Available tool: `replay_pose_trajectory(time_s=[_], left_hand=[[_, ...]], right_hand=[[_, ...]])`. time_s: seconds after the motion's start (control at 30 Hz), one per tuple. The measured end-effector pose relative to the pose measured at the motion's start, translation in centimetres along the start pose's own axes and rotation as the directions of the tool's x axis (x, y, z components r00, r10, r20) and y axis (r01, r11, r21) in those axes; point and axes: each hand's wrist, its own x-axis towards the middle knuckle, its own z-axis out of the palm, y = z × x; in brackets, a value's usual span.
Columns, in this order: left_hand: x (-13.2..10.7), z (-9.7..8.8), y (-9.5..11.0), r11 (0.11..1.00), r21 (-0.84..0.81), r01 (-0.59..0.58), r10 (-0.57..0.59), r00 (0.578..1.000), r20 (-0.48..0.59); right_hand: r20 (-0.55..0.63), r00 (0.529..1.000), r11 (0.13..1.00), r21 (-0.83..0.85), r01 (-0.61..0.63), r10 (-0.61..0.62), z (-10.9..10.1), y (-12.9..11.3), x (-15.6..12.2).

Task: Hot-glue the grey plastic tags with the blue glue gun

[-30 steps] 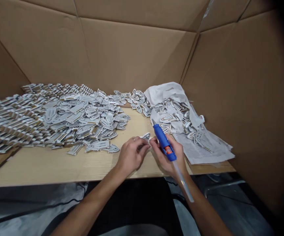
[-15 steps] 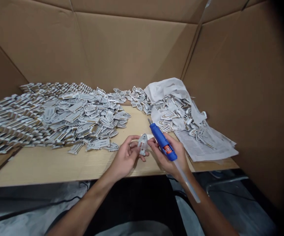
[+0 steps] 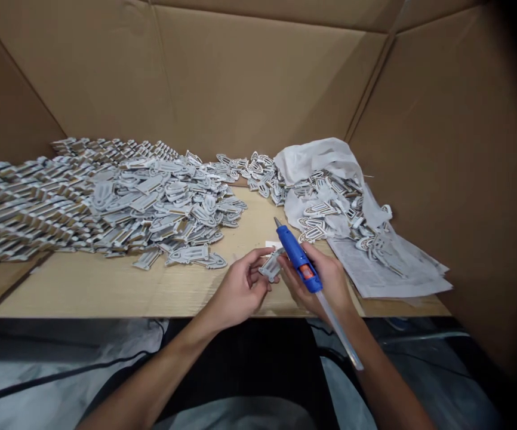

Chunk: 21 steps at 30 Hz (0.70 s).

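In my right hand (image 3: 330, 280) is a blue hot glue gun (image 3: 297, 254), its nozzle pointing up and away from me. A clear glue stick (image 3: 341, 334) sticks out of its back end toward my forearm. My left hand (image 3: 243, 286) is closed on a small grey-white cut-out piece (image 3: 270, 267) with slots, pinched between thumb and fingers and tilted. The fingertips of my right hand are close to this piece; whether they touch it I cannot tell. A small white paper scrap (image 3: 273, 245) lies behind it on the table.
A large heap of similar grey pieces (image 3: 164, 197) spreads over the left, beside stacked rows (image 3: 30, 209) of them. At the right, more pieces (image 3: 321, 209) lie among white tissue (image 3: 316, 158) on newspaper sheets (image 3: 379, 280). Cardboard walls (image 3: 267, 77) enclose the table (image 3: 119, 292).
The piece in my left hand has turned from upright to a slant, its slotted end now toward my right hand. The glue gun stays in my right hand. The view has shifted slightly.
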Motion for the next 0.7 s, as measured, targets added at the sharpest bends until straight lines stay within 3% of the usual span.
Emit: replay_pose_trajectory(time_s=[0.27,0.37,0.53,0.6,0.7], left_hand=[[0.2,0.0,-0.5,0.999,-0.040,0.001,-0.002,1.000,-0.027],[0.2,0.0,-0.4,0.996,-0.085,0.025,-0.028,0.999,-0.028],[0.4,0.2,0.2,0.984,-0.173,0.052,-0.065,0.995,-0.073],[0.5,0.2,0.4,0.973,-0.223,0.064,-0.096,0.986,-0.133],[0.7,0.2,0.7,0.955,-0.290,0.058,-0.128,0.965,-0.230]], right_hand=[[0.023,0.998,0.998,0.035,-0.060,0.059,0.5,0.0,-0.3],[0.023,1.000,0.999,0.043,-0.018,0.017,1.2,0.0,-0.5],[-0.077,0.996,0.996,0.068,0.059,-0.054,1.5,-0.3,-0.4],[-0.031,0.997,0.989,0.128,0.074,-0.071,0.6,-0.2,-0.2],[0.158,0.976,0.962,0.251,0.108,-0.151,-1.1,0.5,0.1]])
